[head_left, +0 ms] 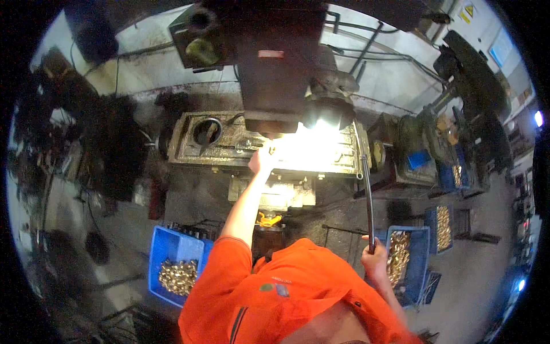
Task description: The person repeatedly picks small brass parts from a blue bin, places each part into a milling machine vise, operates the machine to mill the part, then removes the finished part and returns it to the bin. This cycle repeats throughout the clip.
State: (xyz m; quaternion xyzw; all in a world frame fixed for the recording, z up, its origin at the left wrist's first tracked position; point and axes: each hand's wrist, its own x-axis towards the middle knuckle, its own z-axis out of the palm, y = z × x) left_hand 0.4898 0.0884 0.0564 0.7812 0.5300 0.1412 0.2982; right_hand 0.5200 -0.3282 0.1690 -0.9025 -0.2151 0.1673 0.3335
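Observation:
My left arm stretches forward to the lit worktable [195, 155] of a drilling or milling machine. At its end, my left hand [262, 160] is closed beneath the dark machine head [278, 69], by a small fixture. Strong glare washes out its fingertips and whatever they hold. Low on my right side, my right hand [375, 261] is wrapped round the lower end of a long dark lever [368, 206]. That lever rises along the right end of the worktable towards the machine head.
To my left stands a blue bin [157, 258] with brass-coloured parts. Another blue bin [421, 264] of such parts is beside my right hand, with a smaller blue crate [429, 229] beyond. A black ring-shaped dish [207, 131] sits on the worktable's left. Yellow-orange handles [269, 220] are below it.

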